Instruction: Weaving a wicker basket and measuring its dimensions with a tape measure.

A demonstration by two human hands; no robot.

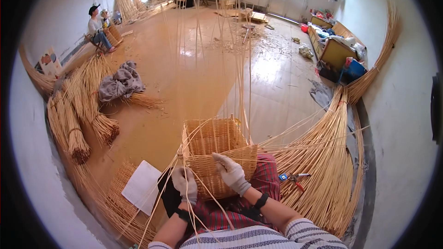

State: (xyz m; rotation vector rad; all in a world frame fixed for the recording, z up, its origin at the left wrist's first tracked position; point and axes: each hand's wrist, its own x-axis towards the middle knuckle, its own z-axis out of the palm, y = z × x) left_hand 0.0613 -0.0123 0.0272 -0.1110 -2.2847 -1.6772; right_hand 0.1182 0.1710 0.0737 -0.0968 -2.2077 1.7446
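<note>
A half-woven wicker basket (207,182) rests on my lap, its open top facing up and away from me. Long upright stakes (249,78) rise from its far and right sides. My left hand (185,183), in a pale work glove, is closed at the near left corner around thin wicker strands (196,175) that trail down over my lap. Against the near wall, close under the rim, my right hand (232,173), gloved too, pinches a wicker strand running along the weave. Its fingertips are partly hidden against the weave.
Loose wicker rods (323,170) fan out at my right, with red-handled pliers (297,182) on them. Wicker bundles (69,129) and a grey cloth (121,83) lie left. A white board (142,186) is beside my left knee. Another person (98,27) sits far left.
</note>
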